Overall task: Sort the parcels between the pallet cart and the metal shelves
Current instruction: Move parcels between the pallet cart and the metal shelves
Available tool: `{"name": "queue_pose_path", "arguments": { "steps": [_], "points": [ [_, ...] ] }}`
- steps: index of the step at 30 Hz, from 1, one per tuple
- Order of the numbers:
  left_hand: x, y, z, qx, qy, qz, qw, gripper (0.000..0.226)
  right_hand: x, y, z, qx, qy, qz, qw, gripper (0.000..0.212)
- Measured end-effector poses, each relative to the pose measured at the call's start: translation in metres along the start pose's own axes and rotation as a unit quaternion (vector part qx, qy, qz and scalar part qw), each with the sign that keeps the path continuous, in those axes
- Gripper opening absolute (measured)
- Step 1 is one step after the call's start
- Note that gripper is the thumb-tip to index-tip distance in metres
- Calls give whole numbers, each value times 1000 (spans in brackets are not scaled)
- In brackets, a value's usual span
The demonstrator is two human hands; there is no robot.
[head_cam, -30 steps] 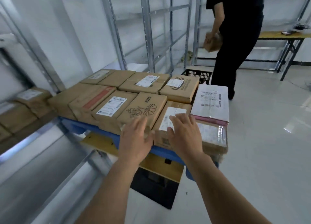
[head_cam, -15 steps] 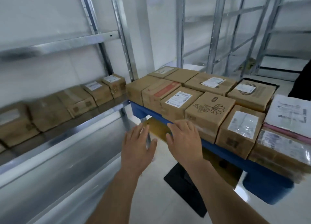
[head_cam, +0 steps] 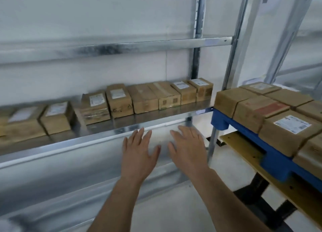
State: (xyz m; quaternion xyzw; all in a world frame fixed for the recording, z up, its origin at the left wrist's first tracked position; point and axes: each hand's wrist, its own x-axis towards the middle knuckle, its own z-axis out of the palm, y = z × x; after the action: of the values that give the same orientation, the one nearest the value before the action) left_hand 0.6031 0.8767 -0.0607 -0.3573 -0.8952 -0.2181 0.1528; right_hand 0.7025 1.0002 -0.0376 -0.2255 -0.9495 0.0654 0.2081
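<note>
Head view, hands: we see the left hand [head_cam: 139, 153] and the right hand [head_cam: 187, 148] side by side, palms down, fingers straight and spread, holding nothing, out in front of the shelf edge.
Head view, metal shelf [head_cam: 122, 129]: a shiny galvanised deck at about hand height, its front lip bright, blurred toward the left.
Head view, shelf parcels [head_cam: 144, 99]: brown cardboard boxes stand in a row along the back of that deck, touching or nearly touching, several with white labels on top.
Head view, upper beam [head_cam: 139, 46]: a second galvanised rail runs above the row.
Head view, uprights [head_cam: 196, 40]: slotted steel posts rise at the shelf's right end, more racking behind on the right.
Head view, pallet cart [head_cam: 277, 162]: a blue pallet on a yellowish board over a dark frame, just beside the shelf's right end.
Head view, cart parcels [head_cam: 252, 113]: brown boxes packed tight on the pallet, one with a red stripe, some with white labels.
Head view, room: we have a white wall [head_cam: 87, 13] behind the racks and a pale glossy floor [head_cam: 174, 205] below.
</note>
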Motion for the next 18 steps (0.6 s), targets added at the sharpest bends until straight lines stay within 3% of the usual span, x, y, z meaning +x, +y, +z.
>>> {"name": "queue_pose_path", "arguments": {
  "steps": [12,18],
  "points": [
    [-50,-183,-65,28,62,-151,986,56,37,-196,75,50,-45,-137,988,46],
    [-82,-248,-75,66,47,-239,968,62,43,-266,112,55,-93,-210,972,51]
  ]
}}
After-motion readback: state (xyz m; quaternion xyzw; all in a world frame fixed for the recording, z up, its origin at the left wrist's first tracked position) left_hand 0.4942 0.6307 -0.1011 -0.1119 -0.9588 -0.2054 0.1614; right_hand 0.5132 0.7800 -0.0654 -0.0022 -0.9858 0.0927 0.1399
